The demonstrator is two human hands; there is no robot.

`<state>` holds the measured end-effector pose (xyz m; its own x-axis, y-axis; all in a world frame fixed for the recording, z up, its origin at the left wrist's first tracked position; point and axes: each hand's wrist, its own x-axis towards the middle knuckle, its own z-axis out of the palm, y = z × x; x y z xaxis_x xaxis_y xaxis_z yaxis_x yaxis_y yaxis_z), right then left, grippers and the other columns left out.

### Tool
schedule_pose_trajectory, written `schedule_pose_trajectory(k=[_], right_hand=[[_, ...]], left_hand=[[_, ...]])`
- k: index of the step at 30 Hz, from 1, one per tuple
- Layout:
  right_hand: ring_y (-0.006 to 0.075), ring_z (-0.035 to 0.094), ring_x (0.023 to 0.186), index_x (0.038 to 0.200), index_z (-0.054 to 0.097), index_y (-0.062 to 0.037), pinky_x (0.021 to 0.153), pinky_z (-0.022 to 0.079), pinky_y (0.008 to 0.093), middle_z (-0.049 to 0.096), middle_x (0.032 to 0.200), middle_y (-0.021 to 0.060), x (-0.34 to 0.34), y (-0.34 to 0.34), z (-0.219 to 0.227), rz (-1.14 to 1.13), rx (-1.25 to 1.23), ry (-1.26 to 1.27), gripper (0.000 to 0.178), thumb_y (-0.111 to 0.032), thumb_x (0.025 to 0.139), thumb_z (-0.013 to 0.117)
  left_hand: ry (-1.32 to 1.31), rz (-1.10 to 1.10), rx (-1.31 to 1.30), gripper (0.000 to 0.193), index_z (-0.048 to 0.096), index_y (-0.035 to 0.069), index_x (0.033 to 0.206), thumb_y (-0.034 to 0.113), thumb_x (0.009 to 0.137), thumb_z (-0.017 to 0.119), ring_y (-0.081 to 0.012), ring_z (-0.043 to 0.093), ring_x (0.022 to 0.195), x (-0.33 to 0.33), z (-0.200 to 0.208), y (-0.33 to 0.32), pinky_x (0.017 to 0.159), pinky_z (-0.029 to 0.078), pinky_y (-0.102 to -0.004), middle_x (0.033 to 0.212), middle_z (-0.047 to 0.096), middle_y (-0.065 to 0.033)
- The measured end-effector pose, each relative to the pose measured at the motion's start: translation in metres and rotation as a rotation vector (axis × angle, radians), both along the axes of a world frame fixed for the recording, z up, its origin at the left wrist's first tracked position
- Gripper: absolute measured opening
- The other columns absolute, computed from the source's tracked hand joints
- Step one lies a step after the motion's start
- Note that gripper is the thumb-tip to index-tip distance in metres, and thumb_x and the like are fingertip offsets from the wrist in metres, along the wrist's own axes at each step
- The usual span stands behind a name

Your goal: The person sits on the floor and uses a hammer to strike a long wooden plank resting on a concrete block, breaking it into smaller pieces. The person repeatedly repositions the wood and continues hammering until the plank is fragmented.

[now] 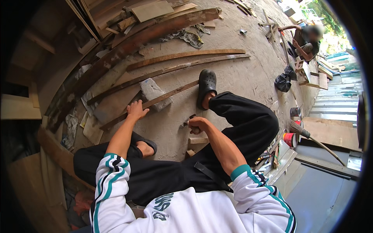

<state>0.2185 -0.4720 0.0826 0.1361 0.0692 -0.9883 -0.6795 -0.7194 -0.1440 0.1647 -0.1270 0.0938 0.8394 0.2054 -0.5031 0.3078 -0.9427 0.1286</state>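
My left hand (pixel 136 110) lies over a narrow wooden strip (pixel 175 92), its thumb and fingers on either side of the wood. The strip rests across a rough, pale concrete block (pixel 150 88), and its far end reaches my dark clog (pixel 208 80). Between my knees, my right hand (pixel 198 125) is closed around a small tool that looks like a hammer (pixel 192 116). Dark and grey metal parts show past the fingers; the handle is mostly hidden in my grip. The tool is apart from the strip.
Two long wooden strips (pixel 186 53) lie beyond the block, near a thick beam (pixel 163 32) and stacked boards (pixel 152 11). Small wood offcuts (pixel 199 140) are beside my right hand. On the right are a broom (pixel 322 144), a red can (pixel 290 139) and a crouching person (pixel 307 42).
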Motion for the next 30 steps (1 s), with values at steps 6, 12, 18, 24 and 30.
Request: schedule_pose_trajectory(k=[6,12,18,24,30], right_hand=[[0.0229,0.062,0.056,0.086,0.053,0.0009,0.047,0.055,0.0349,0.061,0.075,0.0148,0.0,-0.009,-0.025,-0.292,0.081,0.154,0.006,-0.001,0.083,0.058],[0.0229,0.062,0.054,0.088,0.058,0.0039,0.044,0.049,0.0378,0.062,0.07,0.0144,-0.017,-0.002,-0.021,-0.084,0.105,-0.026,0.015,-0.011,0.087,0.061],[0.0241,0.064,0.057,0.085,0.064,0.0057,0.049,0.05,0.0397,0.066,0.073,0.0139,-0.024,-0.014,-0.026,0.014,0.076,-0.138,0.022,-0.015,0.084,0.069],[0.0245,0.065,0.059,0.086,0.064,0.0089,0.052,0.053,0.0391,0.064,0.074,0.0153,-0.036,0.001,-0.012,0.091,-0.011,-0.282,0.027,-0.017,0.083,0.069],[0.0264,0.069,0.064,0.096,0.066,0.0118,0.06,0.057,0.0395,0.07,0.085,0.0179,-0.039,-0.002,-0.021,0.162,-0.066,-0.297,0.029,-0.011,0.08,0.059]], left_hand=[[-0.22,0.051,0.024,0.054,0.055,0.007,0.113,0.048,0.082,0.072,-0.0355,0.06,0.11,0.0,-0.037,-0.019,0.089,0.045,-0.0503,0.114,0.063,-0.0161],[-0.23,0.07,-0.013,0.05,0.057,0.006,0.111,0.044,0.083,0.073,-0.0356,0.066,0.098,-0.007,-0.041,-0.013,0.085,0.048,-0.0484,0.101,0.068,-0.0164],[-0.031,0.058,-0.031,0.042,0.068,0.004,0.103,0.038,0.08,0.075,-0.0386,0.068,0.1,0.002,-0.016,-0.009,0.09,0.052,-0.0478,0.1,0.072,-0.0211],[0.053,0.019,-0.068,0.042,0.072,0.007,0.105,0.04,0.08,0.075,-0.0382,0.068,0.101,0.003,-0.017,0.016,0.09,0.053,-0.047,0.103,0.071,-0.0216],[0.03,-0.038,-0.069,0.043,0.071,0.004,0.106,0.037,0.078,0.075,-0.0374,0.068,0.102,0.013,-0.006,0.019,0.091,0.053,-0.0462,0.103,0.071,-0.0211]])
